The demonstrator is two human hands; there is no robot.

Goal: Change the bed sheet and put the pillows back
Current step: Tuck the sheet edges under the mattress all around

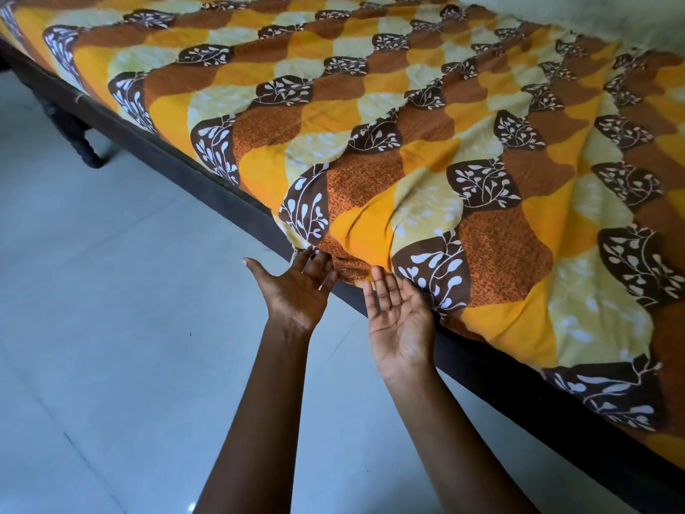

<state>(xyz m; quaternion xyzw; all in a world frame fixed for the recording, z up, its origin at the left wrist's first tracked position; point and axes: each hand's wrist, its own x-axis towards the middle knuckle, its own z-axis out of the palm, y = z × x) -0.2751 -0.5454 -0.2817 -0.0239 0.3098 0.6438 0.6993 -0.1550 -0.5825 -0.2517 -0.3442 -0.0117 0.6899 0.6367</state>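
A bed sheet (pixel 370 116) with an orange, brown and pale yellow leaf pattern covers the mattress, with wrinkles on its right part. Its near edge hangs slightly over the dark bed frame (pixel 207 179). My left hand (pixel 296 287) is palm up at that edge, and its fingertips touch the underside of the sheet's bunched hem. My right hand (pixel 400 320) is beside it, palm up with fingers spread, fingertips at the sheet's edge. Neither hand holds anything. No pillows are visible.
Pale grey floor tiles (pixel 111 328) lie in front of the bed. A dark carved bed leg (pixel 79 139) stands at the left under the frame. A light green wall (pixel 611 16) runs behind the bed at the top right.
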